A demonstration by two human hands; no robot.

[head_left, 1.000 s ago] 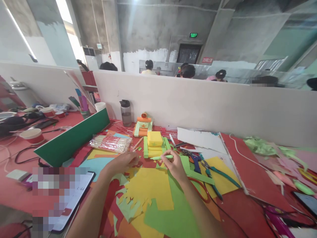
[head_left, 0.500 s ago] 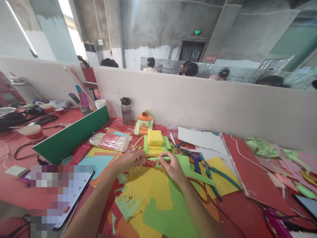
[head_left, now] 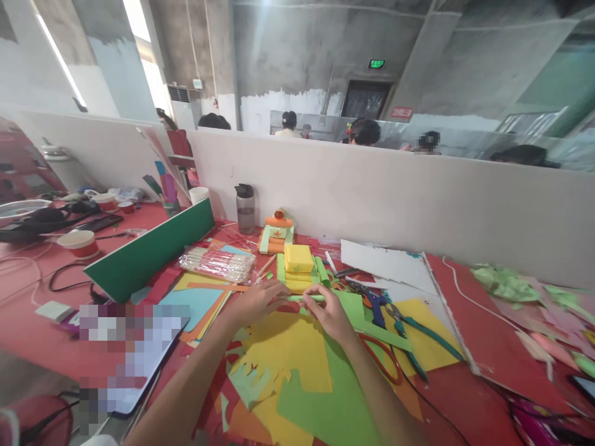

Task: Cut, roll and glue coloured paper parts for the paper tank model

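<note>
A thin light-green paper roll [head_left: 300, 298] lies level between my hands, over the yellow sheet. My right hand [head_left: 329, 310] pinches it at its right part with thumb and fingers. My left hand [head_left: 260, 302] has its bent fingers closed at the roll's left end; the fingertips are partly hidden. Just beyond stands a yellow paper block [head_left: 298, 258] on a green and yellow paper model. Behind that is an orange and green paper model [head_left: 277, 234] with a star. Cut yellow paper [head_left: 297, 344] and green paper [head_left: 334, 396] lie under my forearms.
To the right are red-handled scissors [head_left: 388, 365], teal-handled pliers [head_left: 434, 337] and a blue glue gun [head_left: 377, 310]. A bagged bundle of sticks [head_left: 218, 263], a green board [head_left: 153, 248] and a tablet [head_left: 153, 365] stand left. A bottle [head_left: 245, 210] is by the white partition [head_left: 395, 198].
My left fingers have come closer to the right hand and closed at the roll's left end. The whole scene has shifted slightly right in the view.
</note>
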